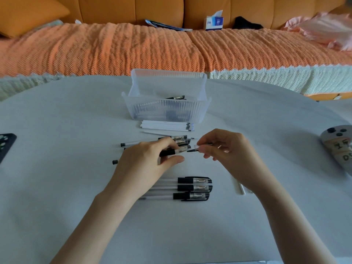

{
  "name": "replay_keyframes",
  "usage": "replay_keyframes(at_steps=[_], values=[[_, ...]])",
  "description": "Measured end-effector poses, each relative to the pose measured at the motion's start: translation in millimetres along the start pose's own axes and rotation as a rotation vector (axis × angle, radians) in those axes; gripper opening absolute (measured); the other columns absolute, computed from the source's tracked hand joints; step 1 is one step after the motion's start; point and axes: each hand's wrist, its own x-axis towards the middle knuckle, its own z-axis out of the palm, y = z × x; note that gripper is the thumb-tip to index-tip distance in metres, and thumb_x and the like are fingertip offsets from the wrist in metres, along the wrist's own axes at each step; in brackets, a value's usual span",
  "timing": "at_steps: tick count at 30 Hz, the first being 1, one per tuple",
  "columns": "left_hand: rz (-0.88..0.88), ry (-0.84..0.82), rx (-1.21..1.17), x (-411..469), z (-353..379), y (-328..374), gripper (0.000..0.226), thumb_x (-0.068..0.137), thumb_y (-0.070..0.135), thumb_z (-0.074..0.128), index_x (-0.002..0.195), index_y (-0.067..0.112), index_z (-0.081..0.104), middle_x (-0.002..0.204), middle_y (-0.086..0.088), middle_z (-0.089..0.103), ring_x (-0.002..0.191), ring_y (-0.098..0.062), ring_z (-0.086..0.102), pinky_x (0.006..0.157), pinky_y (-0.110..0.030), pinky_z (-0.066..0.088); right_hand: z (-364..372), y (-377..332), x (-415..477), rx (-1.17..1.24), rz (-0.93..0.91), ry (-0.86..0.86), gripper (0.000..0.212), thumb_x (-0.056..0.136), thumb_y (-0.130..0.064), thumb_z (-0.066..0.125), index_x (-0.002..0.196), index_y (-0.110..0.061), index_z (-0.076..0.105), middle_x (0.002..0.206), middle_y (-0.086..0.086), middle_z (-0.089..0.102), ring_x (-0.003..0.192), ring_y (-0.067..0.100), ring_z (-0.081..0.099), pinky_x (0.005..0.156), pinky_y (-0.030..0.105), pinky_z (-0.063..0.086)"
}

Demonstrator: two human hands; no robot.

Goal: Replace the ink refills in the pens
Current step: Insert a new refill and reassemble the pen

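While I watch over the head camera, the largest entry is the sofa (114, 46): orange, a ribbed throw over the seat, running across the far side. Table (57, 187): white, filling the near field. Bin (165, 109): clear ribbed plastic, upright at the table's far middle, with binned pens (176, 97) lying inside. Left hand (144, 159): over the table's centre, fingers curled round a pen (171, 152) at its black grip, clear front end pointing right. Right hand (228, 151): just beside it, thumb and fingertips pinching a thin dark piece (192, 149) whose point sits at the pen's front end; refill or nose cone, I cannot tell. Grey gadget (337, 147): right table edge, hand-lettered labels. Phone (5, 145): dark, left table edge. Tissue box (214, 21): blue and white, against the sofa back. Loose pens (179, 140): heaped just behind the left hand, front ends to the right. Capped pens (194, 187): three, side by side, nearer me than the hands, caps to the right, barrels partly under the left forearm. Refills (167, 125): white bundle just in front of the bin, tips right. Single refill (158, 133): between the bundle and the loose pens. White tubes (240, 188): beside the right wrist, partly hidden.
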Motion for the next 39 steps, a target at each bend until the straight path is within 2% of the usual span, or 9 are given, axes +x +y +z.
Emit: replay_keyframes(at_steps=[2, 4, 7, 12, 18, 22, 26, 30, 39], values=[[-0.038, -0.013, 0.009, -0.8, -2.6, -1.7, 0.026, 0.078, 0.052, 0.06, 0.091, 0.03, 0.061, 0.066, 0.017, 0.059, 0.056, -0.008, 0.049, 0.051, -0.013, 0.034, -0.2, 3.0, 0.4, -0.13, -0.008, 0.006, 0.009, 0.081, -0.024, 0.069, 0.076, -0.031, 0.068, 0.07, -0.018, 0.064, 0.065, -0.001, 0.054, 0.062, 0.011, 0.039], [-0.052, -0.044, -0.012, -1.1, -3.3, -3.2, 0.021, 0.081, 0.048, 0.057, 0.092, 0.03, 0.054, 0.068, 0.012, 0.062, 0.057, -0.01, 0.053, 0.054, -0.025, 0.043, 3.7, 4.5, -0.8, -0.248, -0.031, -0.049, 0.008, 0.081, -0.029, 0.069, 0.075, -0.033, 0.067, 0.071, -0.017, 0.061, 0.07, -0.001, 0.049, 0.062, 0.01, 0.036], [-0.065, -0.102, -0.079, -0.7, -1.9, -4.7, 0.021, 0.082, 0.048, 0.05, 0.093, 0.032, 0.044, 0.075, 0.006, 0.066, 0.063, -0.013, 0.058, 0.063, -0.035, 0.049, 9.7, 5.2, -2.6, -0.321, -0.062, -0.123, 0.005, 0.083, -0.034, 0.066, 0.079, -0.032, 0.069, 0.079, -0.015, 0.059, 0.082, 0.001, 0.045, 0.069, 0.009, 0.034], [-0.063, -0.131, -0.124, -0.4, 2.7, -5.5, 0.023, 0.08, 0.052, 0.049, 0.092, 0.035, 0.04, 0.082, 0.003, 0.069, 0.078, -0.017, 0.065, 0.07, -0.039, 0.051, 10.4, 6.7, -1.1, -0.366, -0.08, -0.144, 0.012, 0.082, -0.038, 0.065, 0.09, -0.032, 0.071, 0.085, -0.018, 0.058, 0.085, -0.005, 0.042, 0.073, 0.005, 0.032], [-0.032, -0.109, -0.136, 1.4, 3.7, -3.3, 0.022, 0.082, 0.048, 0.055, 0.093, 0.032, 0.044, 0.08, 0.011, 0.068, 0.076, -0.01, 0.065, 0.067, -0.038, 0.052, 9.3, -1.1, -0.1, -0.09, -0.066, -0.032, 0.016, 0.076, -0.04, 0.069, 0.091, -0.034, 0.07, 0.085, -0.015, 0.064, 0.074, 0.006, 0.052, 0.063, 0.012, 0.037], [-0.001, -0.097, -0.148, 1.8, 3.1, 0.7, 0.022, 0.082, 0.043, 0.06, 0.093, 0.029, 0.049, 0.084, 0.015, 0.067, 0.077, -0.005, 0.065, 0.066, -0.033, 0.053, 13.2, -8.1, -2.7, -0.051, -0.08, -0.041, 0.004, 0.079, -0.033, 0.07, 0.077, -0.036, 0.069, 0.076, -0.021, 0.062, 0.066, 0.001, 0.049, 0.062, 0.01, 0.036], [0.014, -0.088, -0.167, 3.0, 4.0, 1.2, 0.021, 0.079, 0.042, 0.064, 0.089, 0.027, 0.052, 0.082, 0.018, 0.062, 0.077, 0.0, 0.057, 0.064, -0.012, 0.043, 12.7, -10.8, -3.6, -0.051, -0.096, -0.016, 0.01, 0.081, -0.023, 0.07, 0.072, -0.028, 0.07, 0.069, -0.013, 0.063, 0.061, -0.001, 0.047, 0.059, 0.008, 0.035], [0.032, -0.075, -0.232, 5.6, 2.4, 0.4, 0.018, 0.076, 0.035, 0.07, 0.085, 0.021, 0.063, 0.081, 0.016, 0.061, 0.078, -0.003, 0.055, 0.066, -0.015, 0.042, 14.4, -9.7, -3.5, -0.058, -0.099, -0.012, 0.008, 0.08, -0.021, 0.071, 0.073, -0.025, 0.072, 0.07, -0.009, 0.064, 0.061, 0.001, 0.046, 0.06, 0.011, 0.036], [0.041, -0.099, -0.276, 7.4, 2.9, -0.8, 0.024, 0.082, 0.046, 0.055, 0.084, 0.025, 0.067, 0.073, 0.014, 0.061, 0.069, -0.005, 0.057, 0.065, -0.026, 0.045, 14.6, -10.5, -2.7, -0.013, -0.087, -0.002, 0.008, 0.079, -0.017, 0.072, 0.072, -0.022, 0.072, 0.068, -0.01, 0.061, 0.061, 0.003, 0.044, 0.06, 0.012, 0.036]])
